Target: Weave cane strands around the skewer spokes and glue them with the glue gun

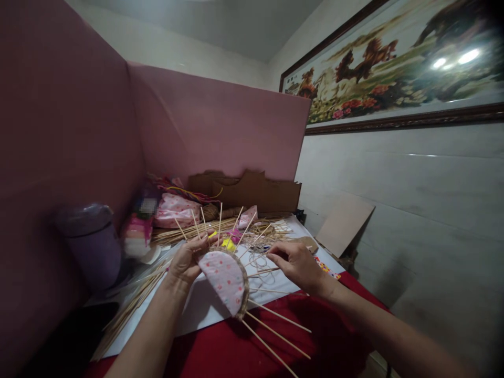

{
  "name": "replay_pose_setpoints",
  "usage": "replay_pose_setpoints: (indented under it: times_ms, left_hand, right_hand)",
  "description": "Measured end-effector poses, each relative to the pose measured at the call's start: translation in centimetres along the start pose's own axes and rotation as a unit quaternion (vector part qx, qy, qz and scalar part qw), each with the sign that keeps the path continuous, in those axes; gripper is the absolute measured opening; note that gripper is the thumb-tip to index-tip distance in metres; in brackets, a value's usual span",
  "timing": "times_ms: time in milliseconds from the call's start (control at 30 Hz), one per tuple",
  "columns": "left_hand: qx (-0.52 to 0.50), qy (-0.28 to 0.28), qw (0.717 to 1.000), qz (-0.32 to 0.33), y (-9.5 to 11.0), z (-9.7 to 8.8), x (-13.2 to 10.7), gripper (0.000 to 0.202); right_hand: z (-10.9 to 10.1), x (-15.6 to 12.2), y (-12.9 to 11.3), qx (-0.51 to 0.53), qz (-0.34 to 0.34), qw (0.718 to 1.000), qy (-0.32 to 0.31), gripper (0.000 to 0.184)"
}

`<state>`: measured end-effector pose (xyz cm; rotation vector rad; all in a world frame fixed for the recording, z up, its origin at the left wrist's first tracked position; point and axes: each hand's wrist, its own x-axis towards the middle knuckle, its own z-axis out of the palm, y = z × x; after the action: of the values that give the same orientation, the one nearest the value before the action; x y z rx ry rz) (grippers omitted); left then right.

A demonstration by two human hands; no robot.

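A half-round piece covered in white fabric with small red and pink prints [223, 281] has a woven twine rim [246, 286]. Thin wooden sticks [277, 315] fan out from that rim. My left hand [189, 260] is closed round its upper left side, thumb near the fabric. To the right, my right hand [293, 262] pinches what looks like a thin strand of twine among the stick ends; the fingertips hide part of it. Loose loops of twine [258, 265] lie below and behind the sticks.
Bundles of thin sticks [134, 310] lie left and at the back. A purple bin [94, 247] stands left. Behind are pink printed fabric [177, 210], twine balls [209, 211] and cardboard [255, 191]. Red cloth [220, 352] covers the front; a board [344, 223] leans right.
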<state>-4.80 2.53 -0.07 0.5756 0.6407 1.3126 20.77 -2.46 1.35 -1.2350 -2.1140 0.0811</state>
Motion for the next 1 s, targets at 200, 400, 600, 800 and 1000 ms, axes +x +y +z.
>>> replay_pose_setpoints:
  times_ms: [200, 400, 600, 800, 1000]
  left_hand:
    - [-0.002, -0.01, 1.0, 0.015, -0.03, -0.02, -0.07, 0.031]
    - [-0.002, -0.024, 0.999, 0.021, -0.01, -0.35, 0.03, 0.036]
    - [-0.007, -0.026, 0.999, 0.02, 0.02, -0.17, -0.04, 0.037]
    - [-0.011, -0.02, 1.0, 0.016, -0.03, -0.12, 0.02, 0.036]
    - [-0.017, -0.017, 1.0, 0.011, 0.01, -0.01, -0.04, 0.036]
  right_hand:
    - [0.48, 0.12, 0.67, 0.072, 0.057, 0.996, -0.004, 0.017]
    - [0.39, 0.31, 0.73, 0.045, 0.065, 0.997, 0.0, 0.02]
    - [0.11, 0.62, 0.6, 0.0, 0.054, 0.998, 0.013, 0.019]
    - [0.05, 0.63, 0.56, -0.009, 0.057, 0.998, 0.014, 0.019]
    - [-0.07, 0.69, 0.5, -0.025, 0.064, 0.998, 0.012, 0.024]
